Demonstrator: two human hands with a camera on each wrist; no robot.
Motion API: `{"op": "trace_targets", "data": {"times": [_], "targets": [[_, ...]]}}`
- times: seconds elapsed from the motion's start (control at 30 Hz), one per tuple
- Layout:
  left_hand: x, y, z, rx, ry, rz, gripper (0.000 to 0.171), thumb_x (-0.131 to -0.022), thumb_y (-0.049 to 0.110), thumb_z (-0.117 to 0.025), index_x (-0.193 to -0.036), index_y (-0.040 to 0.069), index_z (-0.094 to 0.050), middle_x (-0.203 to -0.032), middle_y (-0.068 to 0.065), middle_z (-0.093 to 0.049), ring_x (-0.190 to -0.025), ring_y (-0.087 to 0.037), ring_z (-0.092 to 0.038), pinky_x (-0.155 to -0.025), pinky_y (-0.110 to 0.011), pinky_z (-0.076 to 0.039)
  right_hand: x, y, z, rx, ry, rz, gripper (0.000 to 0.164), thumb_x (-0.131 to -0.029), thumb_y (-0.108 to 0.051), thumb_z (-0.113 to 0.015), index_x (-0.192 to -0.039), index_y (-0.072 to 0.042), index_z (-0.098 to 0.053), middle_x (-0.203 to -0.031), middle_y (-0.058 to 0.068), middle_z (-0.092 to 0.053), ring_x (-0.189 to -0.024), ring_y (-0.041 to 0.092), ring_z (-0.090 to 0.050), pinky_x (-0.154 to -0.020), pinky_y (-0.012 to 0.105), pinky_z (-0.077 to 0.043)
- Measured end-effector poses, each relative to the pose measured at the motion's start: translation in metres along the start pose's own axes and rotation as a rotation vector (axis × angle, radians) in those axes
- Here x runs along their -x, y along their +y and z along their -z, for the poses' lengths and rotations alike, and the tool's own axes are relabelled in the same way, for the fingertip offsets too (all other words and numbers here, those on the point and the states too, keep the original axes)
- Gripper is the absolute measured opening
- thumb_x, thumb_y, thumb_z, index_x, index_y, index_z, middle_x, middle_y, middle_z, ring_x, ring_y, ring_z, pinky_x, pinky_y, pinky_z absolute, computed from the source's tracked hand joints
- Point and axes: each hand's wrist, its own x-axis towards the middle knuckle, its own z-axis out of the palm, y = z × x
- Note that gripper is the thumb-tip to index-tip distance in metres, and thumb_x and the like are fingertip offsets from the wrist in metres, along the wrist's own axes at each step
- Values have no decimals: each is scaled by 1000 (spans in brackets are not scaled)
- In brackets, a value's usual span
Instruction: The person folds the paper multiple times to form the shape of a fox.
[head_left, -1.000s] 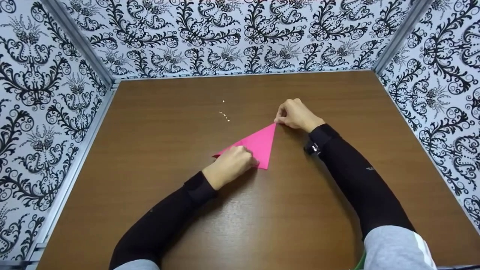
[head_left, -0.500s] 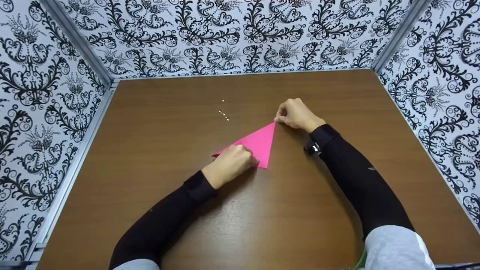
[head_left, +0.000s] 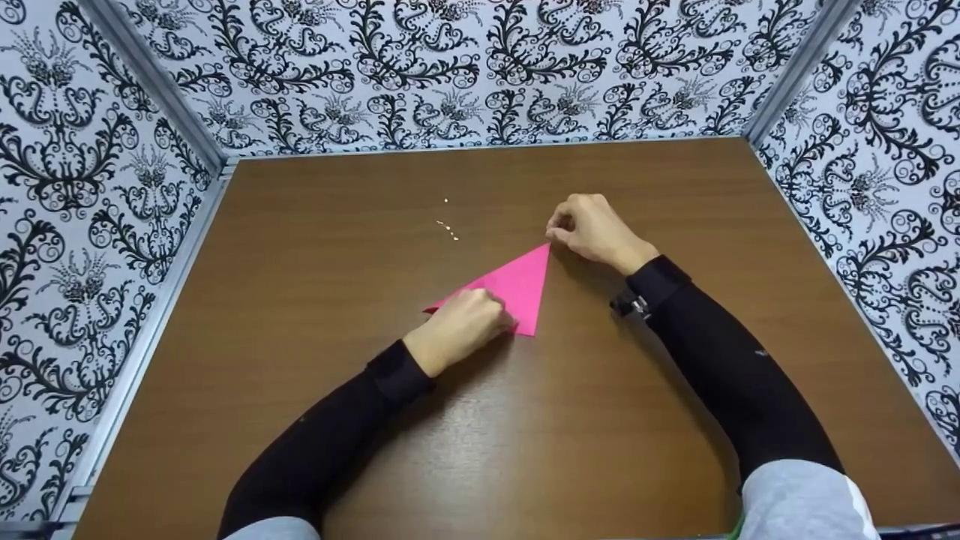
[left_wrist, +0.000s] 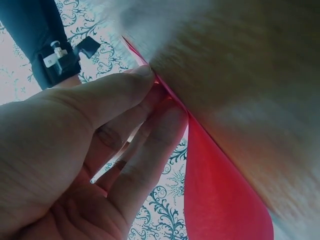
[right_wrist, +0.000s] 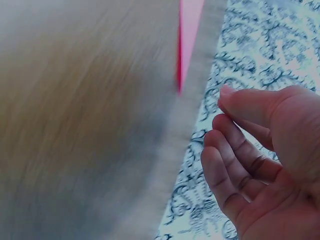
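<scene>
At the near edge of pink, triangular folded paper (head_left: pixel 526 283), the left hand (head_left: pixel 466 326), knuckles up, pinches it; beside the far tip, the right hand (head_left: pixel 598 231), loosely curled, is empty.

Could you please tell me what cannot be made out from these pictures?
Pink paper: head view, partly covered by the left hand.
White specks: head view, too small to identify.
Green item: head view, cut off by the bottom edge.
Tabletop: right wrist view, surface blurred.
</scene>
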Motion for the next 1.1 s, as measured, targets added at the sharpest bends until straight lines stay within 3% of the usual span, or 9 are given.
{"op": "trace_targets", "data": {"times": [0.33,0.57,0.83,1.1], "targets": [[0,-1,0,-13,-17,22,26,-103,-3,-77,-85,12,-85,-77,-6,-77,-69,-14,-57,-68,-39,-61,25,-31,-5,-52,-10,129,10,-103,-8,-88,-111,-3,-91,-104,16,-84,-95,34,-81,-87,48,-69],[0,-1,1,-25,-28,38,22,-105,3,-80,-85,13,-85,-77,-5,-77,-69,-13,-57,-68,-39,-61,41,-44,-16,-87,-90,192,12,-102,-3,-87,-113,0,-90,-108,18,-82,-93,32,-83,-85,45,-74],[0,-1,0,-22,-22,41,25,-104,1,-79,-82,13,-82,-71,-4,-67,-69,-13,-46,-66,-38,-56,55,-57,-30,-57,-153,291,10,-98,0,-90,-108,2,-89,-103,19,-80,-93,33,-82,-85,46,-73],[0,-1,-1,-66,-9,13,26,-103,1,-78,-81,13,-81,-78,-6,-76,-69,-21,-63,-69,-41,-63,61,-58,-39,-27,-171,326,5,-98,0,-90,-103,0,-89,-101,16,-79,-92,31,-80,-85,45,-71]]}}
